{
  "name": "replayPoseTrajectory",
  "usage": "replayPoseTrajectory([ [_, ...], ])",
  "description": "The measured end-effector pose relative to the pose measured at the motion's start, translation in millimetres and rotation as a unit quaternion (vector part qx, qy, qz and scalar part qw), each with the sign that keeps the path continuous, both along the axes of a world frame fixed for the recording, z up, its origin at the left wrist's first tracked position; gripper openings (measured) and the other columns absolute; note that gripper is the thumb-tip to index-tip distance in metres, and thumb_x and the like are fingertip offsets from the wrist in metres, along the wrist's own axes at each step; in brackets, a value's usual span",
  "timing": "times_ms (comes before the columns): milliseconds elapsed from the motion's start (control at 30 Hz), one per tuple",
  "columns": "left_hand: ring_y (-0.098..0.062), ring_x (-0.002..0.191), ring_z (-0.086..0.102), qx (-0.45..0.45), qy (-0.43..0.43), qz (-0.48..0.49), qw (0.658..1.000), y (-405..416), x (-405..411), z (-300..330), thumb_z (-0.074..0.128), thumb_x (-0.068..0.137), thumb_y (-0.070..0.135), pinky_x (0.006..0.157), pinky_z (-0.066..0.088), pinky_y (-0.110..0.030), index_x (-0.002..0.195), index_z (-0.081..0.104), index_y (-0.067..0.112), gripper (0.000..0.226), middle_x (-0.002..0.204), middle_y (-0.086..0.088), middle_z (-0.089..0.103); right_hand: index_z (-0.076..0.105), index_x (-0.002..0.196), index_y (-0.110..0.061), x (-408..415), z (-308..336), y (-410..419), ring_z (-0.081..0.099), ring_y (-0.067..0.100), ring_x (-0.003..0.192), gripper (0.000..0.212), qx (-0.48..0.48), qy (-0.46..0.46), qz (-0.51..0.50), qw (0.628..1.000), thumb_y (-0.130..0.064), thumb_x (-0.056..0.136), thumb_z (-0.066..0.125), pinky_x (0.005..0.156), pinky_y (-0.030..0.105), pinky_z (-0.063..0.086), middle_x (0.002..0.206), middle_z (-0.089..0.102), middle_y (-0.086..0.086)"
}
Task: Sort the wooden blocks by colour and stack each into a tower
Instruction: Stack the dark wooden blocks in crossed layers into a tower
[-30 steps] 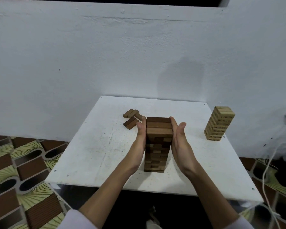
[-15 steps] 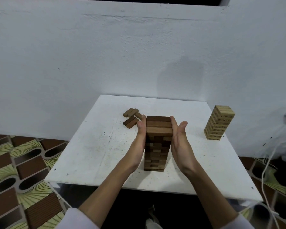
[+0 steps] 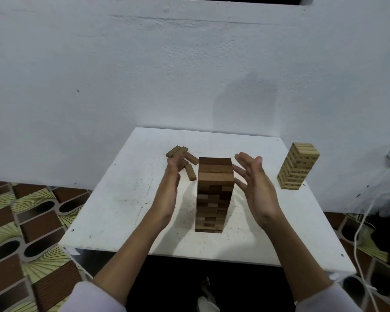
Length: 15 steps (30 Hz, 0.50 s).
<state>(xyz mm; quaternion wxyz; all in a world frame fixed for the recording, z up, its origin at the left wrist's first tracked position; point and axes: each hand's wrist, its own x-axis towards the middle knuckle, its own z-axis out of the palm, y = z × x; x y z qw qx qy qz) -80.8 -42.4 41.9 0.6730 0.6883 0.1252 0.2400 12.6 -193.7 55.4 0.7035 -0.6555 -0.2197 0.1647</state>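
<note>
A tall tower of dark brown blocks (image 3: 213, 194) stands upright in the middle of the white table (image 3: 126, 199). My left hand (image 3: 169, 190) is a little to its left, fingers straight, not touching it. On the tower's right is my right hand (image 3: 254, 185), palm facing the tower with fingers spread, also apart from it. Several loose brown blocks (image 3: 182, 156) lie behind my left hand, partly hidden by its fingertips. A tower of light blocks (image 3: 297, 168) stands near the table's right edge.
A white wall rises right behind the table. Patterned floor tiles (image 3: 20, 221) lie to the left. A white cord (image 3: 360, 244) hangs past the table's right corner beside dark items on the floor.
Both hands were pressed flat against the sides of the dark tower; now they have moved outward and let go of it. The tower stays standing.
</note>
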Motion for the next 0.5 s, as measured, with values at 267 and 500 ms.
replayPoseTrajectory([
  [267, -0.009, 0.115, 0.046, 0.139, 0.1, 0.156, 0.973, 72.9, 29.7, -36.9, 0.057, 0.092, 0.014, 0.092, 0.037, -0.017, 0.124, 0.051, 0.016, 0.032, 0.124, 0.006, 0.048, 0.061, 0.114, -0.011, 75.0, -12.0, 22.7, 0.062, 0.015, 0.094, 0.023, -0.128, -0.055, -0.025, 0.99, -0.006, 0.092, 0.053, 0.075, 0.019, 0.051, 0.117, 0.061, 0.006],
  [500, -0.023, 0.137, 0.022, 0.392, 0.208, 0.012, 0.896, 124.0, 98.8, -66.7, 0.063, 0.074, 0.059, 0.108, 0.021, -0.031, 0.143, 0.027, 0.035, 0.081, 0.15, -0.001, 0.025, 0.051, 0.128, -0.017, 131.3, -53.2, 100.4, 0.055, 0.018, 0.11, 0.049, -0.343, -0.105, 0.133, 0.924, -0.005, 0.082, 0.064, 0.08, 0.019, 0.043, 0.133, 0.051, 0.001],
])
